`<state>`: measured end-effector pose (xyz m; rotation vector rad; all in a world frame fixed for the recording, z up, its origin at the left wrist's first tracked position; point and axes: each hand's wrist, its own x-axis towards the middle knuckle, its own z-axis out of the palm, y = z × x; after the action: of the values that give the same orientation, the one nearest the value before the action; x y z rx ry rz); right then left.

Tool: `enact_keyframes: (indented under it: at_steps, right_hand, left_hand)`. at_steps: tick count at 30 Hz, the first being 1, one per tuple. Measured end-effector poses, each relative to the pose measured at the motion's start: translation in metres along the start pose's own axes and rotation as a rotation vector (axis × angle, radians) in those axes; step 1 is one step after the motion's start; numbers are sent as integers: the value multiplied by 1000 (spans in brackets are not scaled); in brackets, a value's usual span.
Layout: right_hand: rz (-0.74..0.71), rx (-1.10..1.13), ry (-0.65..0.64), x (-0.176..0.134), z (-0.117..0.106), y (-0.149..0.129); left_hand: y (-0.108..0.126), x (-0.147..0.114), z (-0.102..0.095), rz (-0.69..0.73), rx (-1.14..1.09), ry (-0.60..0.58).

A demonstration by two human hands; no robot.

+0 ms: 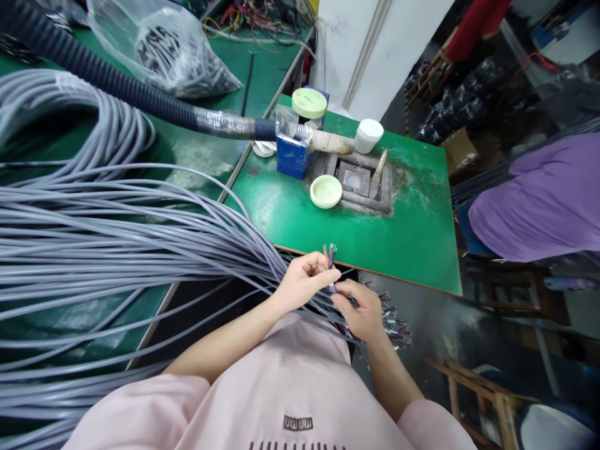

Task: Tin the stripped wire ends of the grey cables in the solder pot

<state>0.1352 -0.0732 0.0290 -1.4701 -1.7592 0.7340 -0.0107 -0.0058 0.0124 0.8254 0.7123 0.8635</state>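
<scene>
— Where is the cable (332,288) being held?

— Its end is held upright between both hands. The wires (330,255) fanned out above it are pinched at their base by the left hand (307,280), between thumb and fingers. Just below, the right hand (362,307) is brought up to it with curled fingers; whether it is pinched or merely touched there cannot be told.

— How is this best handled?

— The wires should be kept gathered and their tips even, with no strand bent aside. A light, steady grip is advised, and any pull from the bundle (210,225), spread left of the fingers, is better avoided.

— And farther off?

— Beyond the fingers, on the counter (403,250), a dish (325,204) is set beside a metal well (363,203). Past these, a tub (369,139) is placed near the nozzle (330,142).
</scene>
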Motion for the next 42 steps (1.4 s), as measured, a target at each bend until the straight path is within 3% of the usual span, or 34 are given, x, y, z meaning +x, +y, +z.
enact_keyframes:
  at_steps: [6,15,29,42]
  right_hand:
    - [34,48,-5,-2,0,5]
    - [195,240,-11,-9,-3,18]
    - [188,288,-23,-8,-2,18]
    - [213,302,-52,-6,0,17]
  left_hand:
    - [1,1,0,7,7,28]
    - [4,0,-3,68,-19,104]
    - [10,0,-1,146,-1,193]
    - [17,9,-3,121,68,151]
